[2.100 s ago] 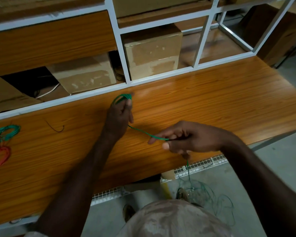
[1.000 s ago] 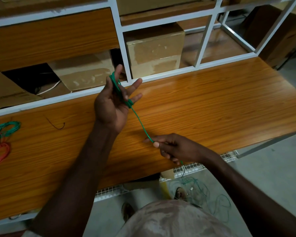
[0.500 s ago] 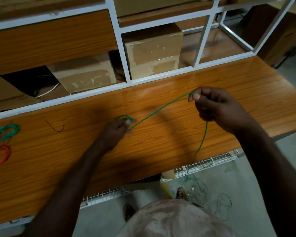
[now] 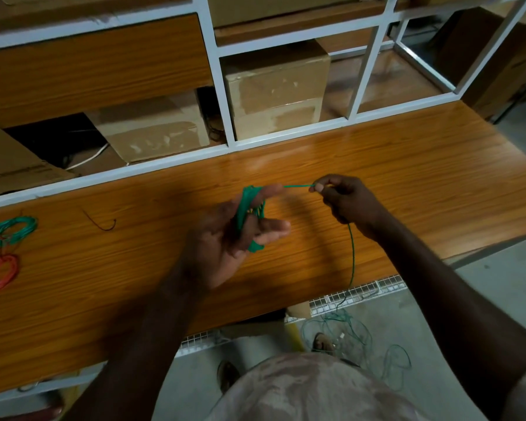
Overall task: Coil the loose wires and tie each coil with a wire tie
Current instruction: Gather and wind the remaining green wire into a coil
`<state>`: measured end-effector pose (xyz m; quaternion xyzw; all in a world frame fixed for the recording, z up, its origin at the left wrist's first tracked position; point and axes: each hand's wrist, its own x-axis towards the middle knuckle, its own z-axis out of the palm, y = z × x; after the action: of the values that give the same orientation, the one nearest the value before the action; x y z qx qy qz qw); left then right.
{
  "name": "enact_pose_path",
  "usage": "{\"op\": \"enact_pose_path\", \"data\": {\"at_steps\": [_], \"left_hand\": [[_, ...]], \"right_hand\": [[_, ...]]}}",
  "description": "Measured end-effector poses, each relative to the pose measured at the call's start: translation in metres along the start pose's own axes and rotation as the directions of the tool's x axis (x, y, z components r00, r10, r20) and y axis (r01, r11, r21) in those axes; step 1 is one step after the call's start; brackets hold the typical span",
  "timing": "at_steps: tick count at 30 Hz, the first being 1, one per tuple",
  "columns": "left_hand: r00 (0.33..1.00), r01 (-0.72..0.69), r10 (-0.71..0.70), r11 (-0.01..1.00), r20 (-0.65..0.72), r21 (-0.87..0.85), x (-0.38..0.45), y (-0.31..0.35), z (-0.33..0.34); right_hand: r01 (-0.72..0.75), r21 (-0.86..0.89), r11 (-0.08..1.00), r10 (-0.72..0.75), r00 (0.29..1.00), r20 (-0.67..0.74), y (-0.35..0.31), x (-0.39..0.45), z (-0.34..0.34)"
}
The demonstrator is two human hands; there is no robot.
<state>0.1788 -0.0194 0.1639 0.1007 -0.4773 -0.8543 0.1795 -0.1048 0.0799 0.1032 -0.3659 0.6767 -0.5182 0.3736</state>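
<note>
A green wire is being wound into a small coil around the fingers of my left hand, which is raised palm-up over the wooden bench top. My right hand pinches the wire just right of the coil, and a short taut stretch runs between the hands. Below my right hand the wire hangs over the bench's front edge to a loose green tangle on the floor. A finished green coil and a red coil lie at the bench's far left.
A short dark wire piece lies on the bench, left of my hands. White shelf framing holding cardboard boxes stands behind the bench. A wire-mesh tray runs under the front edge. My feet stand on the grey floor by the tangle.
My left hand turned palm-up with more green turns on its fingers. My right hand came down and left, close to the coil, shortening the stretch of wire between the hands.
</note>
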Motion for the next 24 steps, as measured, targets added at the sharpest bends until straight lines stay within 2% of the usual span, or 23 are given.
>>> {"op": "enact_pose_path", "data": {"at_steps": [3, 6, 10, 12, 14, 16, 17, 18, 19, 20, 21, 22, 24], "left_hand": [[0.984, -0.156, 0.156, 0.988, -0.087, 0.008, 0.005, 0.021, 0.002], [0.955, -0.255, 0.242, 0.965, -0.173, -0.056, 0.017, 0.036, -0.006], [0.873, -0.397, 0.326, 0.907, -0.362, -0.141, 0.037, 0.059, -0.016], [0.817, -0.448, 0.346, 0.885, -0.461, -0.130, 0.047, 0.068, -0.024], [0.786, -0.461, 0.371, 0.884, -0.495, -0.070, 0.055, 0.071, -0.031], [0.745, -0.398, 0.401, 0.909, -0.534, 0.127, 0.060, 0.066, -0.038], [0.709, -0.331, 0.440, 0.897, -0.550, 0.292, 0.063, 0.058, -0.043], [0.674, -0.226, 0.500, 0.840, -0.543, 0.493, 0.066, 0.046, -0.048], [0.649, -0.087, 0.564, 0.722, -0.510, 0.687, 0.067, 0.033, -0.055], [0.658, 0.045, 0.601, 0.570, -0.454, 0.820, 0.068, 0.019, -0.061], [0.693, 0.133, 0.596, 0.447, -0.406, 0.885, 0.067, 0.005, -0.066], [0.737, 0.176, 0.562, 0.377, -0.375, 0.909, 0.065, -0.006, -0.071], [0.801, 0.224, 0.473, 0.334, -0.368, 0.916, 0.055, -0.023, -0.079]], "right_hand": [[-0.056, 0.037, 0.998, 0.052, 0.993, 0.105, 0.015, -0.013, 0.009], [-0.113, 0.035, 0.993, 0.104, 0.976, 0.190, 0.025, -0.028, 0.015], [-0.143, -0.016, 0.990, 0.141, 0.942, 0.303, 0.026, -0.050, 0.022], [-0.167, -0.039, 0.985, 0.167, 0.890, 0.424, 0.023, -0.060, 0.027], [-0.209, -0.037, 0.977, 0.190, 0.784, 0.591, 0.018, -0.069, 0.033], [-0.226, -0.045, 0.973, 0.189, 0.669, 0.719, 0.006, -0.077, 0.036], [-0.220, -0.049, 0.974, 0.179, 0.622, 0.762, -0.003, -0.080, 0.035], [-0.200, -0.053, 0.978, 0.163, 0.585, 0.795, -0.014, -0.083, 0.033], [-0.163, -0.054, 0.985, 0.138, 0.563, 0.815, -0.026, -0.084, 0.029], [-0.116, -0.043, 0.992, 0.101, 0.564, 0.819, -0.037, -0.084, 0.023], [-0.072, -0.012, 0.997, 0.052, 0.591, 0.805, -0.047, -0.082, 0.017], [-0.045, 0.046, 0.998, -0.007, 0.640, 0.768, -0.055, -0.079, 0.011], [-0.047, 0.231, 0.972, -0.111, 0.771, 0.627, -0.065, -0.069, -0.003]]}}
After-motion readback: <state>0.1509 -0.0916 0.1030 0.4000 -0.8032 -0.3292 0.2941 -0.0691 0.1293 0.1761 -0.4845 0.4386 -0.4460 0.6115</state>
